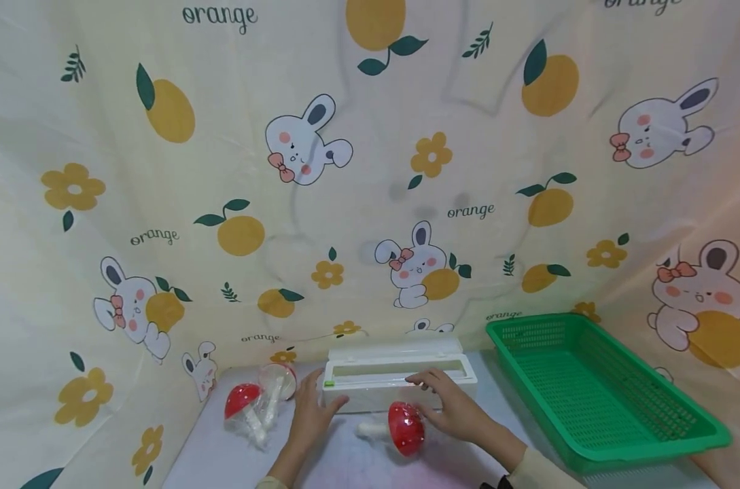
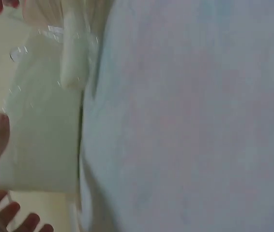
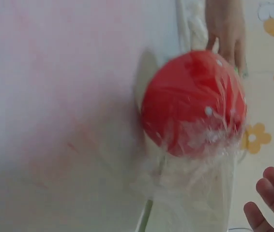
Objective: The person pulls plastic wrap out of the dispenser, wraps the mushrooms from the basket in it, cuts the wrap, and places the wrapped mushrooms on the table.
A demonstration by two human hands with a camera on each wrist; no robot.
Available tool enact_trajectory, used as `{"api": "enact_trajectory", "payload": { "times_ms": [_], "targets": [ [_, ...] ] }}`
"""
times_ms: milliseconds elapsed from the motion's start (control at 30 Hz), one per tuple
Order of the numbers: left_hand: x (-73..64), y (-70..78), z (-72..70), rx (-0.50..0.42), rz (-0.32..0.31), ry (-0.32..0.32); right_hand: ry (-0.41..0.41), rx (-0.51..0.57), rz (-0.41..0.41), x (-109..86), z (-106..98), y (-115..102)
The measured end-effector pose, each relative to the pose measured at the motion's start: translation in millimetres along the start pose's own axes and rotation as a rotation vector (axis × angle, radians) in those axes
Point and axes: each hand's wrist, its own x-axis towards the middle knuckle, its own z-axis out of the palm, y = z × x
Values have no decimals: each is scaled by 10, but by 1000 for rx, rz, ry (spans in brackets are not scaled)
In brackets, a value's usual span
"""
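Note:
A white cling film dispenser [image 1: 370, 401] stands near the back of the table with its lid raised. In front of it lies a toy mushroom [image 1: 406, 428], its red cap to the right and its white stem [image 2: 74, 70] to the left. Clear plastic film [image 3: 195, 179] covers the cap and spreads beyond it in the right wrist view. My left hand [image 1: 310, 414] is spread at the dispenser's left end, thumb toward the front face. Beside the cap, my right hand [image 1: 452, 404] has loosely bent fingers over the dispenser's front edge, with nothing gripped.
Two more mushrooms wrapped in clear film, one with a red cap [image 1: 242, 399] and one with a paler cap [image 1: 278, 380], lie together at the left. A green plastic basket [image 1: 645, 451] takes up the right side. A patterned cloth [image 1: 370, 204] hangs behind the table.

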Motion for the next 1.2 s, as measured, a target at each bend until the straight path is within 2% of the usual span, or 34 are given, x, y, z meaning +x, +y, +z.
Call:
{"api": "enact_trajectory", "payload": {
  "times_ms": [100, 333, 467, 667, 800, 1000, 1200],
  "targets": [
    [67, -55, 12, -22, 14, -46, 33, 36, 14, 96, -31, 48],
    [166, -135, 19, -1, 78, -63, 35, 120, 120, 369, -92, 81],
    [187, -161, 28, 15, 34, -82, 18, 133, 165, 522, -103, 81],
    [181, -131, 19, -3, 19, -87, -16, 167, 202, 755, -80, 63],
    [174, -118, 15, -19, -11, -95, -43, 192, 193, 913, -28, 22],
    [177, -114, 6, -16, -59, -113, -91, 221, 129, 1110, 94, -66],
    [169, -113, -7, -89, -29, -126, -132, 251, 81, 1224, 259, -131]
  ]
}}
